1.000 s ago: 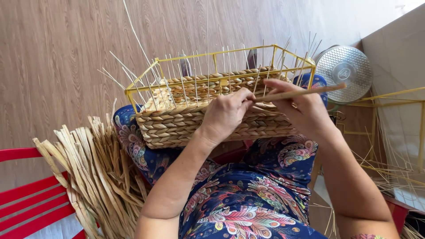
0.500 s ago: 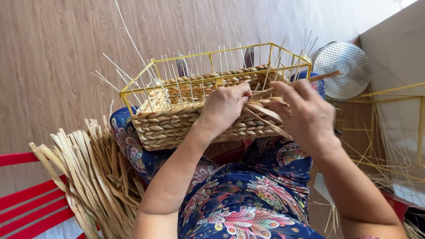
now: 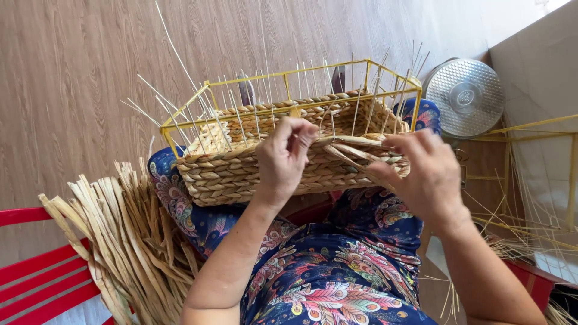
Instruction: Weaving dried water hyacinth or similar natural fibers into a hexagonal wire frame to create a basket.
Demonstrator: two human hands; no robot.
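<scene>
Head view. One half-woven basket, rectangular, rests on the person's lap over a patterned dress; its woven straw walls rise partway up one yellow wire frame. Nothing lies inside it that can be made out; many thin pale stakes stand up around its rim, too many to count. The left hand is at the front rim, fingers curled and pinching a flat straw strand. The right hand holds the same strand's bundle against the front wall, fingers bent around it. One bundle of loose straw lies left of the lap, beside one red chair. One round metal lid stands at the upper right.
</scene>
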